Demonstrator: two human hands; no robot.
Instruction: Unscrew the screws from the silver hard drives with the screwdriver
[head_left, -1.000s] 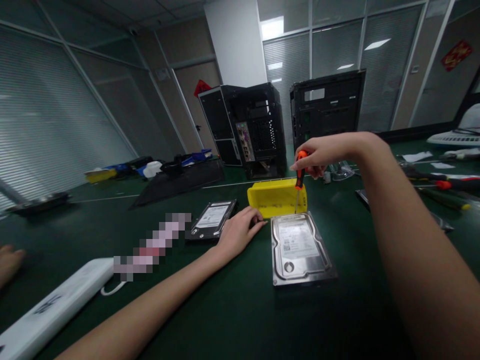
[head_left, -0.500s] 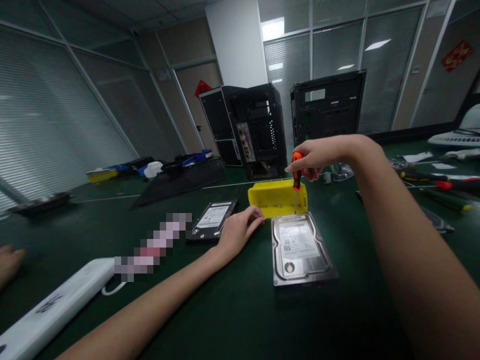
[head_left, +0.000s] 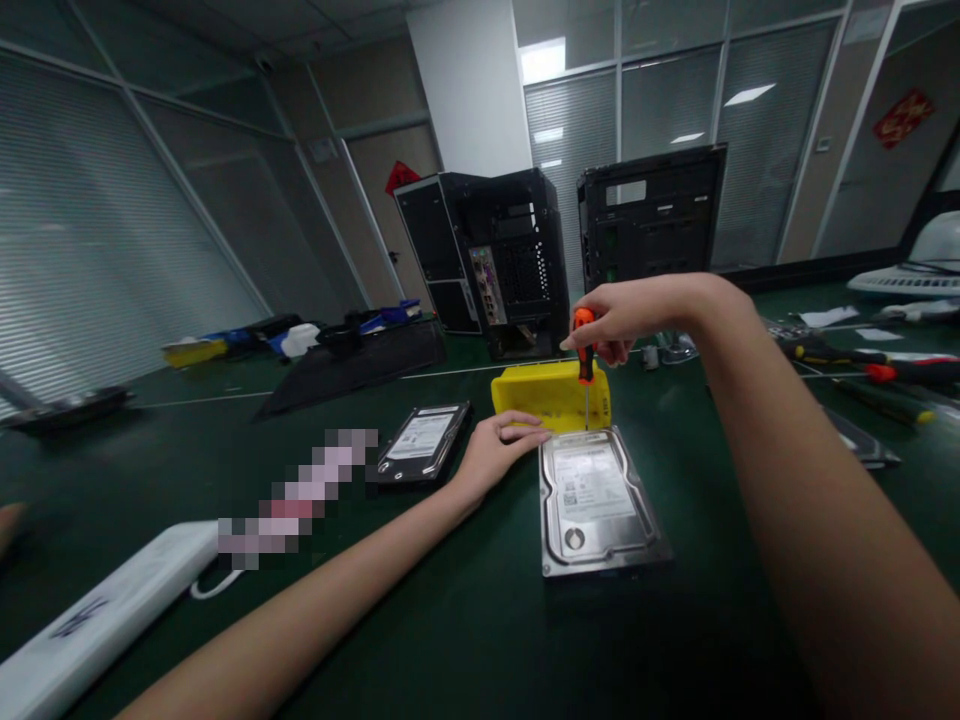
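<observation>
My right hand [head_left: 606, 318] grips the orange-and-black handle of a screwdriver [head_left: 585, 366], held upright. Its shaft points down to the far edge of a silver hard drive [head_left: 600, 500], which lies label up in front of me. Whether the tip sits in a screw is too small to tell. My left hand [head_left: 504, 450] rests low, fingers stretched out and slightly apart, with the fingertips at the drive's far left corner. Just behind the drive stands a yellow plastic bin [head_left: 536, 392]. A second, darker hard drive [head_left: 424, 445] lies left of my left hand.
Two black computer cases [head_left: 517, 260] stand at the back. A white power strip [head_left: 112, 610] lies at the left front. Pliers [head_left: 847, 355] and other tools are on the right, near another drive [head_left: 862, 440]. Part of another person's hand [head_left: 9, 522] shows at the left edge.
My left hand has shifted right, its fingers straightening toward the silver drive's corner. The screwdriver stays upright over the drive's far edge. The other person's hand has drawn back leftward.
</observation>
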